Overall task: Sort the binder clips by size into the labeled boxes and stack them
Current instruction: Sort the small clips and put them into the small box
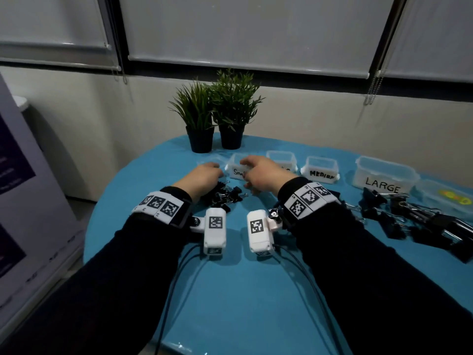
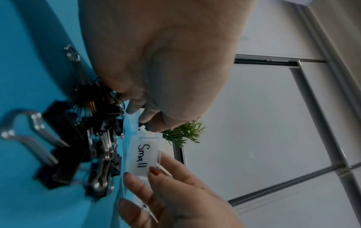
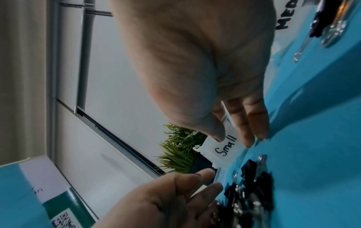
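A heap of small black binder clips (image 1: 225, 194) lies on the blue table in front of the clear box labeled "Small" (image 1: 236, 171). My left hand (image 1: 208, 172) hovers over the heap with fingers loosely bent; its fingertips (image 2: 132, 108) touch the clips (image 2: 97, 135), and nothing shows between them. My right hand (image 1: 252, 174) holds the Small box (image 3: 224, 148), thumb on the rim and fingers (image 3: 248, 131) on its labeled front. In the left wrist view the right hand (image 2: 144, 177) is at that box (image 2: 143, 155). The box's inside is hidden.
To the right stand two "Medium" boxes (image 1: 321, 170), a "Large" box (image 1: 384, 176) and a clear container with a yellow-green sticker (image 1: 450, 198). Several bigger black clips (image 1: 419, 221) are piled at the right. Two potted plants (image 1: 217, 116) stand behind.
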The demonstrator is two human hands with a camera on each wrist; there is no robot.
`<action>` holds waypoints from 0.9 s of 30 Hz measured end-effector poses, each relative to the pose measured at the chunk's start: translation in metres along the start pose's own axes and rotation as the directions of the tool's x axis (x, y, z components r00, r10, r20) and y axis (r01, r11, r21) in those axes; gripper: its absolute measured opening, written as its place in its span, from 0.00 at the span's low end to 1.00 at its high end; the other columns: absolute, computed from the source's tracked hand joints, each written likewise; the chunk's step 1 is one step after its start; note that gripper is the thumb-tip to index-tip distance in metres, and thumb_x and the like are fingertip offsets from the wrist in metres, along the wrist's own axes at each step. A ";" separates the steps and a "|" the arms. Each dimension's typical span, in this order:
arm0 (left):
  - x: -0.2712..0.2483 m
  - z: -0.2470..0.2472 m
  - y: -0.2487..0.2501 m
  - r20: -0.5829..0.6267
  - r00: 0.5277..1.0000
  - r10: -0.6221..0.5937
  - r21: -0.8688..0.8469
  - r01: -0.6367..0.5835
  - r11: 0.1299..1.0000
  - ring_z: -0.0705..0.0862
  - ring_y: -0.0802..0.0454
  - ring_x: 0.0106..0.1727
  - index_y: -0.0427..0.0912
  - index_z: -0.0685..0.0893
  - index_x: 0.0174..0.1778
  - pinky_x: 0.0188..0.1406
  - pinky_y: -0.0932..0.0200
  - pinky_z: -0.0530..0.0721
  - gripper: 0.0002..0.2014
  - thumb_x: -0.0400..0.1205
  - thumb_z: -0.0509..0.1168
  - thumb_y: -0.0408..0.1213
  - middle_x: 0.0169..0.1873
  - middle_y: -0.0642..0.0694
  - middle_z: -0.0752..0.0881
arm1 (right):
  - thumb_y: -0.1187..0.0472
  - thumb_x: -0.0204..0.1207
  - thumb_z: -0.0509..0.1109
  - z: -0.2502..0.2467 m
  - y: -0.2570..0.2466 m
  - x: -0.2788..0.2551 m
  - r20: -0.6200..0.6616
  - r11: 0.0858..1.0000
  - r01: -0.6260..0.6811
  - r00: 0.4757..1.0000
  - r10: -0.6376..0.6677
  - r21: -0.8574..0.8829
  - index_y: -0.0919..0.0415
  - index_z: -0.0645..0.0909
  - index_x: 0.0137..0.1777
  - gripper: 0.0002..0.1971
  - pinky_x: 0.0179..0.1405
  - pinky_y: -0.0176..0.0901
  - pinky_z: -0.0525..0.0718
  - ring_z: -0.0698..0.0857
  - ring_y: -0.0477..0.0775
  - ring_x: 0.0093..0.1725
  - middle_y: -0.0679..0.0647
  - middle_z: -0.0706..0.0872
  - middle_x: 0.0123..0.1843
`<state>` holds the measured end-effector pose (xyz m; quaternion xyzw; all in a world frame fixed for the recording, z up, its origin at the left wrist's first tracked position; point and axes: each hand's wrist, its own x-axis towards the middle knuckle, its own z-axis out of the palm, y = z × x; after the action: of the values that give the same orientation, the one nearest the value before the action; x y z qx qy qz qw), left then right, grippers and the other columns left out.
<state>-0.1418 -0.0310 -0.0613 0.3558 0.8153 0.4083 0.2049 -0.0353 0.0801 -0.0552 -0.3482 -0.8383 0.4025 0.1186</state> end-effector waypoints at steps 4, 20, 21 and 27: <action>-0.007 0.009 0.004 0.096 0.995 -0.006 -0.135 0.019 0.991 0.87 0.35 0.58 0.36 0.86 0.58 0.62 0.42 0.84 0.11 0.82 0.63 0.31 0.56 0.36 0.89 | 0.74 0.78 0.63 -0.004 0.013 0.003 -0.129 0.996 0.010 0.991 -0.022 -0.092 0.54 0.85 0.59 0.18 0.48 0.48 0.86 0.87 0.60 0.51 0.59 0.88 0.56; -0.008 0.003 0.003 0.156 0.987 0.031 0.042 -0.038 0.998 0.74 0.38 0.77 0.39 0.79 0.70 0.71 0.54 0.70 0.15 0.92 0.55 0.39 0.76 0.37 0.76 | 0.73 0.83 0.61 -0.002 0.025 0.007 -0.173 0.993 0.075 0.983 -0.060 0.086 0.59 0.75 0.78 0.24 0.63 0.43 0.81 0.82 0.58 0.69 0.58 0.80 0.74; -0.008 0.006 0.003 0.195 0.980 0.021 -0.017 -0.018 1.000 0.75 0.40 0.77 0.40 0.79 0.73 0.75 0.53 0.70 0.18 0.91 0.56 0.43 0.75 0.38 0.78 | 0.72 0.83 0.61 -0.001 0.024 0.007 -0.143 0.996 0.073 0.988 -0.066 0.042 0.59 0.74 0.79 0.25 0.61 0.41 0.78 0.81 0.58 0.71 0.58 0.79 0.76; -0.005 0.015 -0.004 0.435 0.892 0.124 -0.059 -0.109 0.992 0.83 0.53 0.70 0.57 0.80 0.75 0.76 0.54 0.75 0.25 0.82 0.64 0.59 0.70 0.50 0.85 | 0.74 0.80 0.61 0.000 0.021 0.003 -0.095 0.996 0.073 0.993 -0.068 0.049 0.57 0.78 0.75 0.25 0.71 0.46 0.79 0.80 0.59 0.72 0.58 0.80 0.74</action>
<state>-0.1304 -0.0284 -0.0729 0.4833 0.7188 0.3426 0.3638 -0.0274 0.0915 -0.0717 -0.3333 -0.8328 0.4033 0.1809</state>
